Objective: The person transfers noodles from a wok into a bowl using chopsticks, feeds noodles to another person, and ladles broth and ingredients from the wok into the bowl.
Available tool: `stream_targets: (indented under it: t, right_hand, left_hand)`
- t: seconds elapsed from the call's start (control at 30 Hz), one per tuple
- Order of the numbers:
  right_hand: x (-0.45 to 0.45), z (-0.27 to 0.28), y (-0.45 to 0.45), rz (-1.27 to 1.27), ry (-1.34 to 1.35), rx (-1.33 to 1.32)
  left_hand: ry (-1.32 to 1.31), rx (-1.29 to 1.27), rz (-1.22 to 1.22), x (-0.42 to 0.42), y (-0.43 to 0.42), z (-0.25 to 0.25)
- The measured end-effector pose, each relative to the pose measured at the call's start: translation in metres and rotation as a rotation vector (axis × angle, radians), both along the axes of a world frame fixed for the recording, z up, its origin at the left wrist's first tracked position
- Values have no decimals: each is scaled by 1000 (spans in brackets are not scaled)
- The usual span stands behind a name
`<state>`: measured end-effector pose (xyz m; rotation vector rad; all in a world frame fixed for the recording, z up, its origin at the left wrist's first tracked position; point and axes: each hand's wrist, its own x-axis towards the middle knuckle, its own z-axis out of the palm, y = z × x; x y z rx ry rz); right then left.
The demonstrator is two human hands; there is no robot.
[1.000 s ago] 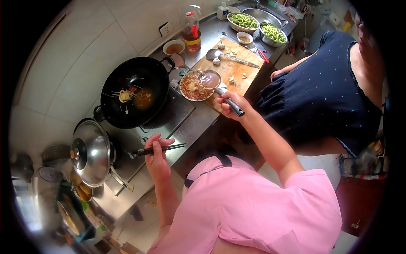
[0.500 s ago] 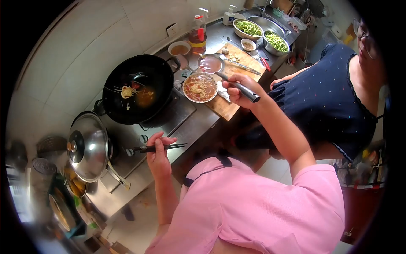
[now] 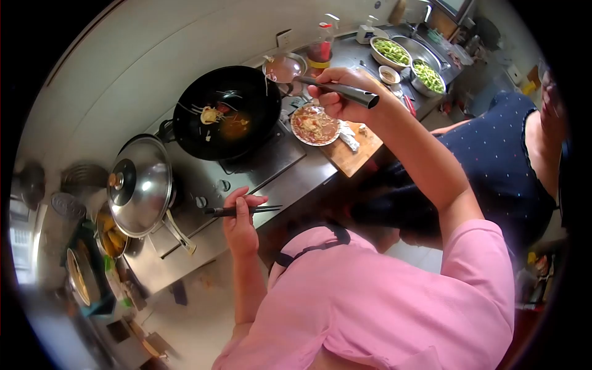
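Hands: two, one right hand point(image 3: 357, 80) and one left hand point(image 3: 242, 229). Ladle point(image 3: 342, 92): one. Chopsticks point(image 3: 221, 211): two, making one pair. Black wok point(image 3: 256, 98): one. Domed metal lid point(image 3: 145, 197): one. Stove knobs point(image 3: 223, 185) in clear view: two. Patterned bowl point(image 3: 311, 143) of reddish soup: one. Vessels point(image 3: 422, 87) of cut green vegetables: two; individual pieces too small to count. Small white bowl point(image 3: 390, 82): one. Cutting board point(image 3: 354, 158): one. Bottle with red part point(image 3: 322, 49): one. Pump bottle point(image 3: 365, 33): one. Wall socket point(image 3: 283, 39): one. Tap point(image 3: 426, 13): one. Second person in dark dotted clothing point(image 3: 493, 154): one.
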<state>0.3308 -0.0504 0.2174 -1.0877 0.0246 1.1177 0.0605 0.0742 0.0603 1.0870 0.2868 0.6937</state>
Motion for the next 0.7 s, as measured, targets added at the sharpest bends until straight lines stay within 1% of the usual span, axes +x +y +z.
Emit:
stream_targets:
  t: [0.03,0.07,0.1,0.17,0.27,0.3,0.37,0.43,0.47,0.5,0.57,0.6,0.7]
  right_hand:
    - [4,-10,7,37,19,16]
    - [11,-24,16,92,100,22]
    - [7,-29,24,95,85,2]
    - [14,-64,43,204,223,15]
    - [13,-112,74,258,275,-60]
    - [13,-128,84,269,254,-113]
    - [13,-172,108,285,68,-190]
    - [-9,-154,114,316,-288,-417]
    - [2,-172,121,531,-639,-565]
    - [-5,-177,119,481,-896,-592]
    - [-11,-185,104,447,-1689,-681]
    - [-26,-156,94,454,-1672,-791]
    - [-31,-142,76,306,-1780,-660]
  left_hand:
    - [9,4,25,-2,-1,2]
    - [16,8,50,-4,-1,4]
    - [14,10,65,-6,0,4]
    - [12,18,93,-11,1,3]
    - [6,31,130,-18,0,6]
    - [17,37,142,-21,-1,7]
    - [25,30,176,-27,-3,8]
    - [47,23,202,-32,-6,8]
    - [45,32,207,-33,-6,10]
    - [45,32,211,-33,-6,9]
    - [46,28,218,-35,-7,8]
    - [66,35,214,-35,-7,8]
    - [36,19,199,-28,-10,10]
